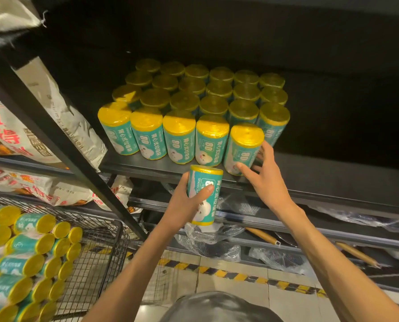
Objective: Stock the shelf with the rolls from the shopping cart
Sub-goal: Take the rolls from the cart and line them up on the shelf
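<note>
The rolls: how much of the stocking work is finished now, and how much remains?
Done: rows of upright rolls already fill the left part of the shelf. In hand: the right hand touches a tilted roll at the shelf's front edge, and the left hand grips another roll below it. Left: many rolls still lie in the shopping cart, and the shelf's right side is bare.

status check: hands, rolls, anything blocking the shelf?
Left hand grips a roll below the shelf edge. Right hand touches the front-row roll, fingers spread. Cart holds more. Nothing blocking.
</note>
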